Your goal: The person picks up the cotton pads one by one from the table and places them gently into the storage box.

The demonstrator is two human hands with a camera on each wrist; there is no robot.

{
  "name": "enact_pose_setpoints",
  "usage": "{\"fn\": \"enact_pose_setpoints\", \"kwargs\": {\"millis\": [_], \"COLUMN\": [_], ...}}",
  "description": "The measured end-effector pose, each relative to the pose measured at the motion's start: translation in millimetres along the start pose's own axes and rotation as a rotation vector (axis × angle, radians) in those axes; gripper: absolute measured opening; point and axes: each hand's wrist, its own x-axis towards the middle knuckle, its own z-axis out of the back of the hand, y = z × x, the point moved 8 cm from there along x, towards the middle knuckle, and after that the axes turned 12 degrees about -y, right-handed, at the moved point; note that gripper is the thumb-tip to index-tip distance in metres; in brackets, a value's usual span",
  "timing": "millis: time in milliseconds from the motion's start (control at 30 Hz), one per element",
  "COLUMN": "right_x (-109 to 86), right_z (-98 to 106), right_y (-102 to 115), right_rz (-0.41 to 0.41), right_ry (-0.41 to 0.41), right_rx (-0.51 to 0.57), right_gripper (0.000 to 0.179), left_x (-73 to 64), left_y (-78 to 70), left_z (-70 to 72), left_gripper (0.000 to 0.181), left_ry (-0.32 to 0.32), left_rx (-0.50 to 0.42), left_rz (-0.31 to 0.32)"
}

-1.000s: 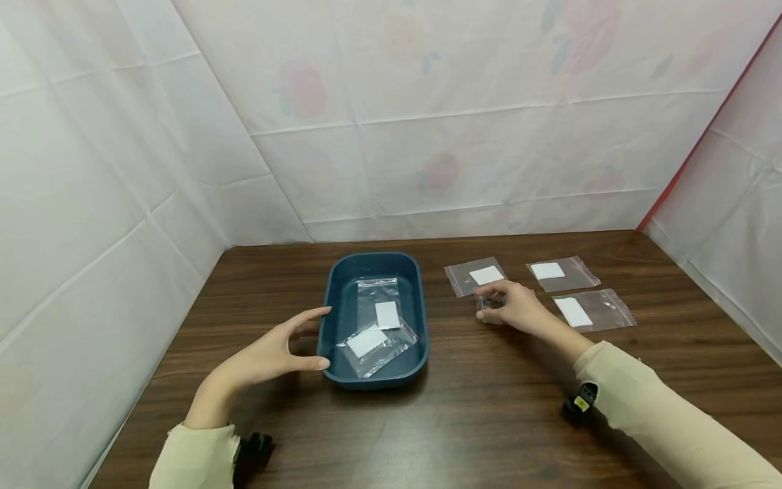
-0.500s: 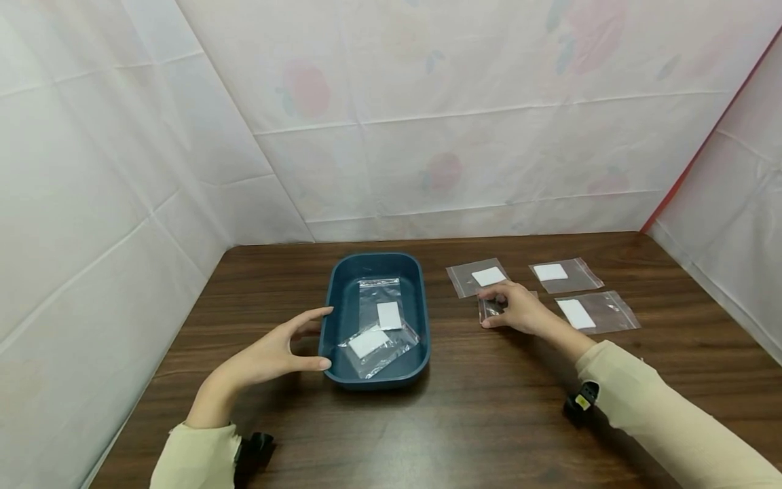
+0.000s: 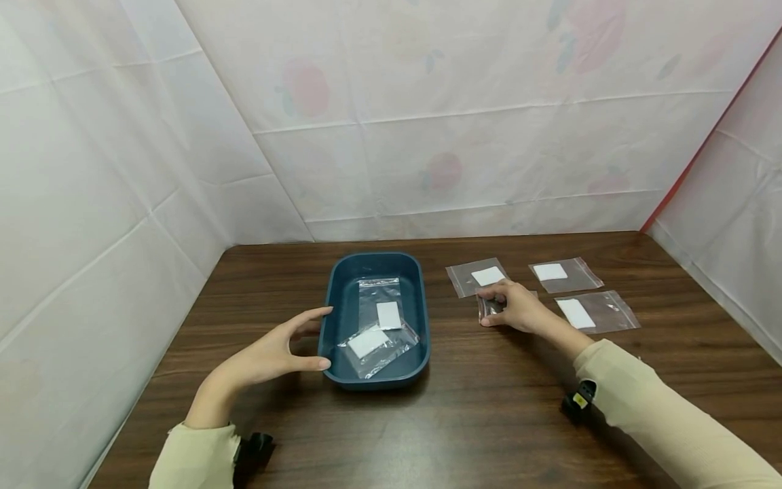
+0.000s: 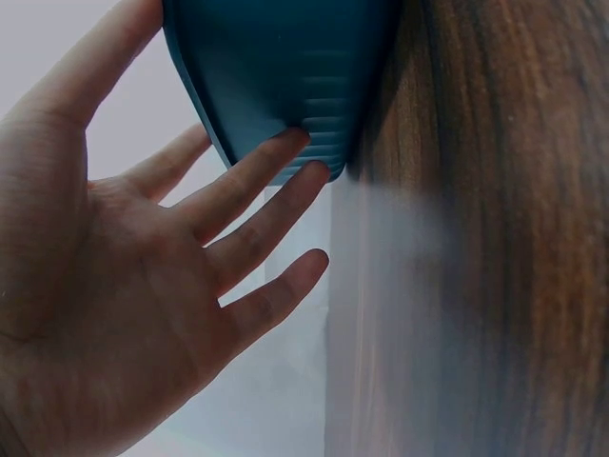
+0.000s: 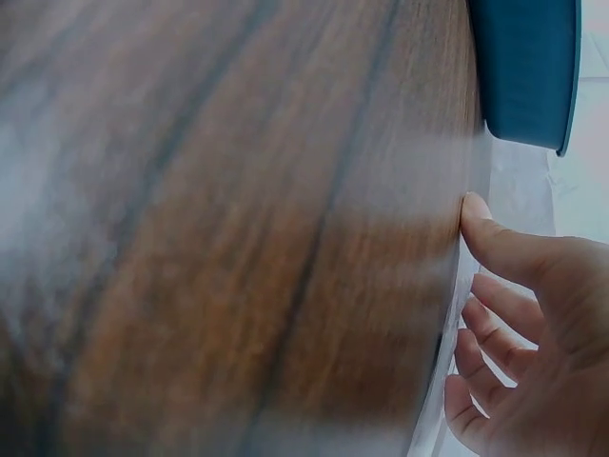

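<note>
My left hand [image 3: 263, 353] spreads thumb and fingers against the left side of a dark blue plastic tub [image 3: 424, 319]; the left wrist view shows extended fingers near its ribbed wall [image 4: 328, 114]. Two clear zip-lock bags lie overlapping inside, holding white rectangular pieces [image 3: 388, 315] [image 3: 367, 343]. On the table to the right, my right hand [image 3: 519, 309] has curled fingers and thumb at the left end of another zip-lock bag [image 3: 485, 307]. Thumb and fingertips stand apart across its edge, which looks slightly bunched. The hand covers most of that bag.
Three more zip-lock bags with white pieces lie around the right hand: one behind it [image 3: 467, 277], one farther right [image 3: 568, 275], and one near the wrist [image 3: 605, 311]. White printed sheeting [image 3: 391, 176] hangs behind the brown wood-grain table [image 3: 464, 421].
My right thumb and fingers have shifted slightly on the edge of the zip-lock bag. The left hand and the tub hold still; the whole view moved a little.
</note>
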Motion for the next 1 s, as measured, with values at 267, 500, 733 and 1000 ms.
{"fn": "enact_pose_setpoints", "kwargs": {"millis": [267,500,733,1000], "right_x": [-4.2,-3.4,2.2,4.4], "right_z": [3.1,4.5,11.8,27.5], "right_y": [7.5,7.1,6.0,9.1], "right_rz": [0.053,0.082,0.059,0.029], "right_ry": [-0.019,-0.045,-0.079,-0.14], "right_rx": [-0.09,-0.113,-0.086,-0.071], "right_gripper": [0.053,0.041,0.035,0.034], "left_x": [-0.3,-0.4,-0.2,-0.6], "left_y": [-1.5,-1.4,-0.5,0.0], "left_z": [0.9,0.1,-0.4,0.3], "left_gripper": [0.085,0.085,0.085,0.085], "left_ry": [-0.003,0.0,0.004,0.001], "left_rx": [0.007,0.003,-0.003,0.001], "left_rz": [0.0,0.001,0.002,0.008]}}
